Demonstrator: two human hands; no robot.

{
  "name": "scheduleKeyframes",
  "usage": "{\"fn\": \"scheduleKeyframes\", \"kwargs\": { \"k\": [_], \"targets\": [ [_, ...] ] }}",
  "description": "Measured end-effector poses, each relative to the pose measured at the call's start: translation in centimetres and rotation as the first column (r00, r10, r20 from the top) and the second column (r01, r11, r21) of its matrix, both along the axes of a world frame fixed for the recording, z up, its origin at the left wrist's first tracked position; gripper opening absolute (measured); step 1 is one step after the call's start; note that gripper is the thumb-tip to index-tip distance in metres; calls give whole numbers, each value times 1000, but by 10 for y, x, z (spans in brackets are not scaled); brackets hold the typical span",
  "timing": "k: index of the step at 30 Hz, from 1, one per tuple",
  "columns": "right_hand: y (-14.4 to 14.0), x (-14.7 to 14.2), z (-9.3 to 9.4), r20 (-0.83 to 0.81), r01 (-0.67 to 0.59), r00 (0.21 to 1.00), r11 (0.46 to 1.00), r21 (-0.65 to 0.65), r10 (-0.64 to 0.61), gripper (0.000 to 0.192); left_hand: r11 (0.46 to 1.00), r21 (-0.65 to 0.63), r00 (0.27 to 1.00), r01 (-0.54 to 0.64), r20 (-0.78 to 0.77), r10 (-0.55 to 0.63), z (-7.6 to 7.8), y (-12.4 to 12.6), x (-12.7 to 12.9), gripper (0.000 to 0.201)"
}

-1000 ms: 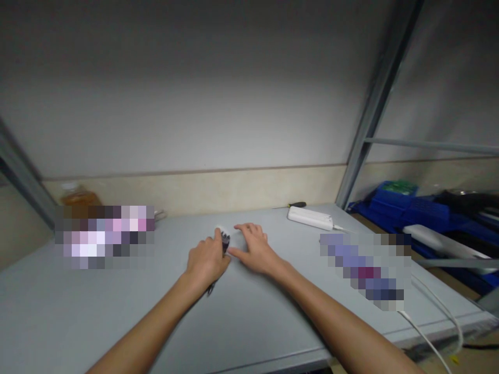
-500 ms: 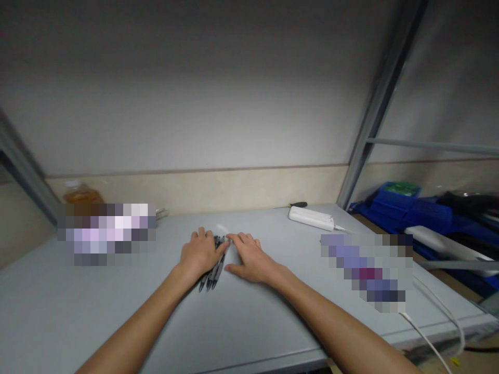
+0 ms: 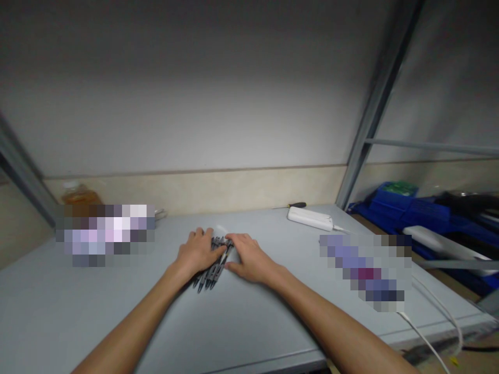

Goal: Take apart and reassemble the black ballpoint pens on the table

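Several grey and black pens (image 3: 211, 276) lie side by side on the grey table (image 3: 234, 327), tips toward me. My left hand (image 3: 198, 253) rests over their left part, its fingers stretched forward and its thumb lying across the pens. On the other side, my right hand (image 3: 249, 258) has its fingers curved and its thumb held apart from them. Its fingertips and thumb tip are against the right edge of the pens. The far ends of some pens are partly hidden by my hands.
Against the back wall lie a screwdriver (image 3: 298, 205) and a white power strip (image 3: 310, 218) with a cable. A bottle of amber liquid (image 3: 81, 196) stands at the far left. Two blurred-out items lie left and right. Blue bins (image 3: 401, 208) are beyond the right metal post (image 3: 362, 130).
The pens have spread out between my hands, and more of them show. My right hand's fingertips now meet the pens' right edge. My left hand has shifted slightly left.
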State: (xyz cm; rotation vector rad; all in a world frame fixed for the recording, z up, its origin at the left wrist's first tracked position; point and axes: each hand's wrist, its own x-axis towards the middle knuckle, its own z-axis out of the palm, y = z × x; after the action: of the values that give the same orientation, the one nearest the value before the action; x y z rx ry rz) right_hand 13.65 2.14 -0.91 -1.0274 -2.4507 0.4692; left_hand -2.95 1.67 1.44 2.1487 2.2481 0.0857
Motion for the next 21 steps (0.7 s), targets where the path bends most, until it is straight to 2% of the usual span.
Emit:
{"fn": "scheduleKeyframes", "kwargs": {
  "k": [4, 11, 16, 21],
  "targets": [
    [0, 0, -1, 26, -19, 999, 1000, -6, 19, 53, 999, -24, 999, 41, 32, -40, 1, 1, -2, 52],
    [3, 3, 1, 98, -2, 995, 999, 47, -3, 24, 995, -30, 991, 100, 96, -97, 4, 1, -3, 50],
    [5, 4, 1, 125, -9, 992, 999, 43, 4, 24, 994, -24, 990, 110, 91, -107, 5, -1, -2, 47],
    [5, 5, 2, 161, -28, 987, 999, 35, 22, 24, 987, 3, 976, 160, 146, -159, 1, 0, -4, 56]
  ]
}}
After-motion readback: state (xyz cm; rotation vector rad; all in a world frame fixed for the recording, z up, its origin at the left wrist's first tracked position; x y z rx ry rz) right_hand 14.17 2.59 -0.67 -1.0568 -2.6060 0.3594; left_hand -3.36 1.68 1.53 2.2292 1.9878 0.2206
